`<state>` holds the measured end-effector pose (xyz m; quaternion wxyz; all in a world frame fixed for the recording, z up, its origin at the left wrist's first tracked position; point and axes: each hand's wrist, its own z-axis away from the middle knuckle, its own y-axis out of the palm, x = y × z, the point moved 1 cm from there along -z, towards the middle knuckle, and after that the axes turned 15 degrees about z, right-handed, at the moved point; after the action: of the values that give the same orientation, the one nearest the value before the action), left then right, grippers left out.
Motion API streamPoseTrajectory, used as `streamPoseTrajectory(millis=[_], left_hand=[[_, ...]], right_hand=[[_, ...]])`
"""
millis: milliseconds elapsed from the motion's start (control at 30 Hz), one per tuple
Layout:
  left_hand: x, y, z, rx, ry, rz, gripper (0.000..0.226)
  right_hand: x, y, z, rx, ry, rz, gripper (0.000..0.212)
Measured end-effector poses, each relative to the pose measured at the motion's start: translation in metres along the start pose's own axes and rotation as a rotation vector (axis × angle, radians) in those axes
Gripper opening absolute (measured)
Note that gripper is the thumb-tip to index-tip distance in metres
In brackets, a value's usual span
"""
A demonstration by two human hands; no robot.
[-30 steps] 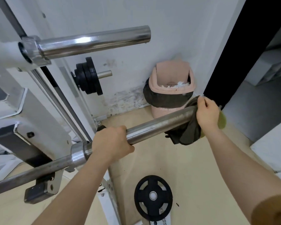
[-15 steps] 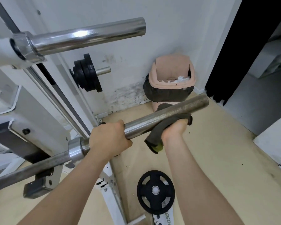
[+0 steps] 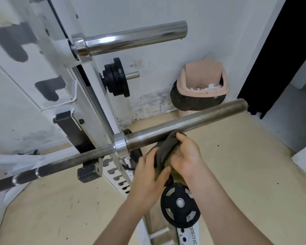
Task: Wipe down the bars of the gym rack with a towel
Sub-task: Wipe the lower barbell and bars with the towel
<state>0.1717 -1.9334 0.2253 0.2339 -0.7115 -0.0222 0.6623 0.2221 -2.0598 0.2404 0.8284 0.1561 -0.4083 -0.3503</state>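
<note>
A dull steel barbell sleeve [image 3: 193, 121] runs from the rack's collar out to the right, across the middle of the view. Just below it, both hands hold a dark green towel [image 3: 163, 152] bunched between them. My right hand [image 3: 185, 156] grips the towel's upper part with curled fingers. My left hand [image 3: 148, 177] holds its lower part, thumb over the cloth. Neither hand touches the bar. A shiny chrome bar [image 3: 131, 38] sticks out of the white rack [image 3: 48, 96] higher up.
A pink bin with a black liner [image 3: 201, 89] stands in the corner behind the sleeve's end. Black plates [image 3: 116, 77] hang on a rack peg. Another plate [image 3: 179, 206] sits low under my hands. A dark doorway [image 3: 272, 55] is at right.
My left hand has let go of the barbell sleeve and joined the right hand on the towel. The right hand pulled the towel off the bar, toward me and the collar.
</note>
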Motion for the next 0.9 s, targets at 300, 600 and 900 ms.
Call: streamPoseTrajectory(millis=[300, 600, 900], left_hand=[[-0.059, -0.094, -0.009, -0.197, -0.162, 0.352, 0.029], [-0.089, -0.119, -0.038, 0.157, 0.014, 0.235, 0.033], [-0.038, -0.139, -0.021, -0.003, 0.029, 0.279, 0.034]], right_hand=[[0.008, -0.006, 0.047, -0.146, -0.329, 1.622, 0.037], [-0.001, 0.061, 0.053, 0.24, -0.79, 1.086, 0.027], [0.026, 0.131, 0.057, -0.141, -0.839, 1.304, 0.056]])
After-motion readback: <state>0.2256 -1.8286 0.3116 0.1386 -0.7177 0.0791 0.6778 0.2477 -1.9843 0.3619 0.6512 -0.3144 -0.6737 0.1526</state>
